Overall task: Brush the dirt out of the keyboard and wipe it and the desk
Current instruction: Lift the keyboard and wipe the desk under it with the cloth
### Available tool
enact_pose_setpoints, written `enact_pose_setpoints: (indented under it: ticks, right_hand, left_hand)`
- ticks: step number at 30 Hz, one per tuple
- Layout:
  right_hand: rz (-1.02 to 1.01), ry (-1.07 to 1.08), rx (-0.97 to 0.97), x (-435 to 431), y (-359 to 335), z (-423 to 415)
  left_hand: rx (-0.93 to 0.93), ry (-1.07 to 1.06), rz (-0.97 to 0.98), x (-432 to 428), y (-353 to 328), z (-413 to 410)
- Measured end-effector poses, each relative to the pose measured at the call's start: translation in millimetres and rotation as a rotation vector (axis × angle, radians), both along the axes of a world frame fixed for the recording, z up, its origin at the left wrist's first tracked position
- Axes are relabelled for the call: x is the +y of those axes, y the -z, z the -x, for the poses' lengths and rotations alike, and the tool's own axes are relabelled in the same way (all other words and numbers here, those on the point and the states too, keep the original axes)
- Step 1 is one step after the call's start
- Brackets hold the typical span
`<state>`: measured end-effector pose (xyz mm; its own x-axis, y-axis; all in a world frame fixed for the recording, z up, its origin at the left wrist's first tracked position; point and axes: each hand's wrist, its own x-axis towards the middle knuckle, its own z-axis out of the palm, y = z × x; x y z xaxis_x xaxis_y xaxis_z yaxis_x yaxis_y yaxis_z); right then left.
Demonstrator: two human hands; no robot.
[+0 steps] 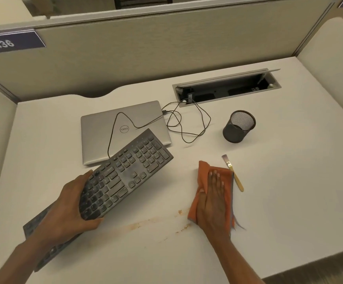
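Orange fabric cloth is being pressed under the flat-fingered right hand, brown crumbs trailing just leftward, the left hand gripping a raised dark plastic keyboard.

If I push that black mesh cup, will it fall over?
The black wire-mesh pen cup looks empty and see-through, so it is probably light and slides or tips easily. Its round wall would likely let it roll once down.

I see the dark, dusty keyboard tilted, far end toward one o'clock, over the white desk. At its three o'clock lies an orange cloth, with the gold-handled brush just beside it. Brownish dirt streaks the desk at the keyboard's five o'clock.
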<state>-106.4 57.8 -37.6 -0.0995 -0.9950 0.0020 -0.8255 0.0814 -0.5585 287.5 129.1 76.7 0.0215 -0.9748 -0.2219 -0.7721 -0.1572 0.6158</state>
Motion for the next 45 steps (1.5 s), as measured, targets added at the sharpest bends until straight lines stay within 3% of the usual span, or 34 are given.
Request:
enact_pose_setpoints:
  ticks: [5,14,21,28,34,39,45]
  right_hand:
    - [0.018,-0.037,-0.112,-39,-3,-11]
    - [-0.050,-0.785,-0.054,-110,-3,13]
    - [-0.106,-0.920,-0.180,-79,-20,19]
    - [0.007,-0.783,-0.154,-11,-12,11]
    - [0.051,-0.490,-0.266,51,-2,-13]
    - [-0.021,-0.333,-0.296,83,2,-58]
    - [0.008,-0.307,-0.101,100,1,-112]
  left_hand:
    - [-0.003,-0.022,-0.013,4,-4,-4]
    - [-0.003,-0.048,-0.035,15,-10,-7]
    - [-0.019,-0.054,-0.050,22,-10,-9]
    - [-0.072,0.030,-0.080,12,-17,-21]
    - [-0.134,0.163,-0.037,-23,-48,-29]
    - [-0.165,0.260,0.010,-58,-73,-43]
    - [-0.195,0.336,0.071,-84,-96,-56]
